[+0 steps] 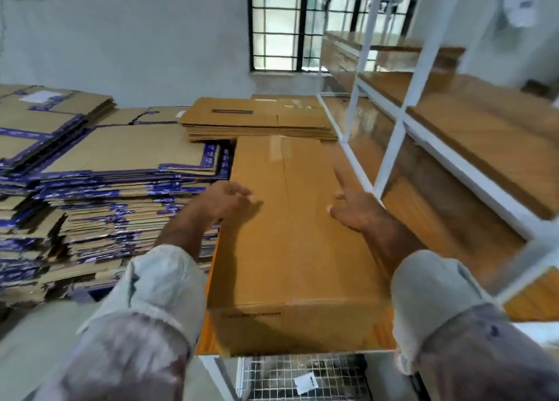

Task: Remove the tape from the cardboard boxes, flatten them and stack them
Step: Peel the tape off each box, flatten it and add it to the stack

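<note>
Pale grey walls close in a storeroom, with a barred window at the back and a white metal shelf rack running along the right side, its wooden boards shiny with reflected light. Straight ahead of the person stands an assembled cardboard box, long and brown, its far end reaching toward the back wall. A strip of clear tape lies over the centre seam at the far end of its top. The box rests on an orange surface whose edge shows below its near face; under that, a wire mesh holds a small white label.

The left hand hovers at the box's upper left edge with its fingers loosely curled and blurred; whether they touch the cardboard cannot be told, and they hold nothing visible. The right hand lies against the box's upper right edge, fingers spread and straight, thumb pointing inward across the top. Both arms wear light grey sleeves.

To the left rises a tall stack of flattened boxes edged with blue printed tape. Behind the assembled box sits a lower stack of plain flattened cartons, touching the rack's base.
</note>
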`<control>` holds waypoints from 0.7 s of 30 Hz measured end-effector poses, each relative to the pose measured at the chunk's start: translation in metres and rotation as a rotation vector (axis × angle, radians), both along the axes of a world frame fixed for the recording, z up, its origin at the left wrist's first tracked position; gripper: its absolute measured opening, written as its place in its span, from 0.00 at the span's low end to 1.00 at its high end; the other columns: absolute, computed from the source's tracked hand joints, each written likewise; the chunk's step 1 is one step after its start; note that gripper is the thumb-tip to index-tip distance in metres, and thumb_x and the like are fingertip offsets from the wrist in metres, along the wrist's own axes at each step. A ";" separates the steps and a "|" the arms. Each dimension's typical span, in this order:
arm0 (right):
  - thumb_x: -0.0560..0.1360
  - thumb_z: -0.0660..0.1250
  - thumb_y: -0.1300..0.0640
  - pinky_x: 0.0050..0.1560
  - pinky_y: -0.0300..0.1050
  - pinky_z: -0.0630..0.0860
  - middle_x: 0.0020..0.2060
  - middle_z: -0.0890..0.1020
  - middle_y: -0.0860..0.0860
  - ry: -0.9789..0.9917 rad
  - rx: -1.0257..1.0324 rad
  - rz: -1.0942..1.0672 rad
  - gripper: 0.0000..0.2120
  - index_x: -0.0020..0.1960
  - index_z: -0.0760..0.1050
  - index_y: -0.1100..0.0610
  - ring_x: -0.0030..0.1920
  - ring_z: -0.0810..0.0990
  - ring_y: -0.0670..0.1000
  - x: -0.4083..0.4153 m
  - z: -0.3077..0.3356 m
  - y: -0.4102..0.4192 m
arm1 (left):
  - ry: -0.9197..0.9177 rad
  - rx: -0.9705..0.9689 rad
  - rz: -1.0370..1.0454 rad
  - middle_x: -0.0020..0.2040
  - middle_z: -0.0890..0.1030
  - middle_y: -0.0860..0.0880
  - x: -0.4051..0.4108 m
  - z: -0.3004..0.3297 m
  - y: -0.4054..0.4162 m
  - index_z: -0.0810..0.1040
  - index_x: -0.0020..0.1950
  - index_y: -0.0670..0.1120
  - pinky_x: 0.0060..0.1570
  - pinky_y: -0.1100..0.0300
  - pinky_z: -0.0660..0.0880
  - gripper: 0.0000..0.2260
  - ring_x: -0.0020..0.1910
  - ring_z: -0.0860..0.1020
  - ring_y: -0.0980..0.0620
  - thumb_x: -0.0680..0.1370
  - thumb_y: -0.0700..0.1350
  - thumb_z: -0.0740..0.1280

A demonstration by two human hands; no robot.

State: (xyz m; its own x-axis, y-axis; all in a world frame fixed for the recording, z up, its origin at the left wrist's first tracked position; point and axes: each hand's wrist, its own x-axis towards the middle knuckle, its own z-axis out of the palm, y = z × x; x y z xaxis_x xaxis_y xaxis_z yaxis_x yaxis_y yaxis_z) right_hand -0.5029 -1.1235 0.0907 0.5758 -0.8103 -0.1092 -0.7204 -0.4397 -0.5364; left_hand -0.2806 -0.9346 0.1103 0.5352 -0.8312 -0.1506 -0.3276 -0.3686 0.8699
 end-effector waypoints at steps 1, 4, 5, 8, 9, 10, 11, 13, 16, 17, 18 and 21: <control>0.80 0.64 0.43 0.71 0.56 0.70 0.73 0.74 0.55 0.001 -0.005 -0.004 0.29 0.78 0.66 0.53 0.71 0.73 0.59 -0.003 -0.014 0.007 | -0.077 0.027 -0.005 0.51 0.81 0.50 -0.001 -0.009 -0.003 0.80 0.55 0.51 0.40 0.63 0.74 0.04 0.51 0.81 0.50 0.81 0.44 0.70; 0.81 0.53 0.37 0.72 0.65 0.67 0.73 0.72 0.55 0.082 -0.150 -0.083 0.29 0.77 0.66 0.49 0.72 0.70 0.61 -0.012 -0.032 0.033 | -0.403 0.110 -0.026 0.66 0.77 0.46 -0.004 -0.021 -0.002 0.79 0.65 0.49 0.56 0.55 0.74 0.12 0.62 0.76 0.47 0.82 0.46 0.67; 0.82 0.54 0.38 0.72 0.64 0.66 0.72 0.72 0.53 0.099 -0.231 -0.085 0.26 0.75 0.68 0.48 0.72 0.69 0.59 -0.016 -0.032 0.046 | -0.499 0.142 -0.066 0.71 0.74 0.46 -0.010 -0.020 0.004 0.77 0.70 0.49 0.62 0.52 0.72 0.15 0.67 0.73 0.46 0.83 0.48 0.66; 0.82 0.59 0.43 0.70 0.58 0.69 0.67 0.76 0.49 -0.041 -0.376 0.089 0.21 0.71 0.75 0.49 0.69 0.72 0.54 -0.028 -0.028 0.094 | -0.561 0.078 -0.215 0.69 0.74 0.53 -0.042 -0.013 0.036 0.78 0.68 0.50 0.60 0.57 0.68 0.16 0.67 0.72 0.49 0.82 0.54 0.66; 0.81 0.61 0.44 0.68 0.57 0.71 0.65 0.78 0.48 -0.117 -0.361 0.151 0.20 0.70 0.76 0.49 0.67 0.74 0.52 -0.030 -0.031 0.111 | -0.555 0.035 -0.257 0.65 0.75 0.55 -0.056 -0.015 0.051 0.79 0.66 0.50 0.58 0.57 0.70 0.17 0.64 0.74 0.51 0.82 0.57 0.65; 0.81 0.62 0.45 0.67 0.55 0.71 0.64 0.78 0.47 -0.169 -0.354 0.193 0.19 0.69 0.77 0.49 0.65 0.74 0.50 -0.033 -0.035 0.125 | -0.560 0.002 -0.284 0.66 0.77 0.54 -0.070 -0.020 0.066 0.79 0.65 0.49 0.59 0.55 0.72 0.20 0.64 0.75 0.50 0.80 0.61 0.63; 0.80 0.62 0.46 0.66 0.55 0.71 0.63 0.78 0.47 -0.200 -0.367 0.211 0.18 0.68 0.77 0.48 0.64 0.75 0.50 -0.033 -0.041 0.135 | -0.594 -0.012 -0.293 0.69 0.77 0.51 -0.081 -0.026 0.077 0.79 0.66 0.49 0.63 0.51 0.72 0.26 0.67 0.75 0.49 0.78 0.65 0.60; 0.80 0.60 0.46 0.65 0.55 0.71 0.62 0.78 0.46 -0.210 -0.413 0.191 0.18 0.68 0.77 0.48 0.64 0.74 0.50 -0.029 -0.050 0.145 | -0.686 0.015 -0.279 0.76 0.72 0.48 -0.093 -0.043 0.088 0.76 0.72 0.48 0.73 0.45 0.65 0.36 0.75 0.69 0.47 0.75 0.70 0.52; 0.83 0.60 0.46 0.65 0.55 0.68 0.65 0.76 0.46 -0.131 -0.435 0.145 0.18 0.71 0.73 0.44 0.67 0.72 0.50 -0.018 -0.048 0.138 | -0.816 0.056 -0.263 0.80 0.65 0.51 -0.094 -0.056 0.083 0.68 0.78 0.51 0.77 0.44 0.56 0.36 0.79 0.61 0.49 0.78 0.70 0.47; 0.83 0.60 0.45 0.64 0.54 0.66 0.67 0.74 0.46 -0.081 -0.435 0.152 0.18 0.72 0.71 0.42 0.68 0.70 0.50 -0.013 -0.047 0.134 | -0.854 0.054 -0.259 0.80 0.66 0.51 -0.090 -0.057 0.079 0.68 0.78 0.51 0.77 0.44 0.56 0.34 0.79 0.61 0.49 0.79 0.68 0.48; 0.83 0.60 0.44 0.63 0.55 0.64 0.69 0.72 0.46 -0.035 -0.437 0.165 0.19 0.73 0.69 0.40 0.70 0.68 0.50 -0.008 -0.045 0.129 | -0.878 0.052 -0.257 0.79 0.67 0.51 -0.085 -0.059 0.075 0.69 0.78 0.51 0.76 0.45 0.56 0.32 0.79 0.62 0.49 0.80 0.66 0.48; 0.83 0.57 0.40 0.66 0.61 0.61 0.74 0.67 0.47 0.067 -0.428 0.182 0.19 0.73 0.68 0.36 0.73 0.64 0.53 0.012 -0.037 0.119 | -0.881 0.075 -0.282 0.78 0.69 0.50 -0.069 -0.056 0.060 0.70 0.76 0.51 0.76 0.45 0.56 0.29 0.77 0.64 0.48 0.82 0.62 0.48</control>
State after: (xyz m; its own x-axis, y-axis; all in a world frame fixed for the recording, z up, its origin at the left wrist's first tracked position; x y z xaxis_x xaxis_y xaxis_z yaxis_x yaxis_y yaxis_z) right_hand -0.4906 -1.0048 0.0537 0.7160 -0.6769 0.1708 -0.6378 -0.7337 -0.2345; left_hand -0.3492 -0.8749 0.0547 0.2613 -0.9526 0.1561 -0.9452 -0.2198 0.2413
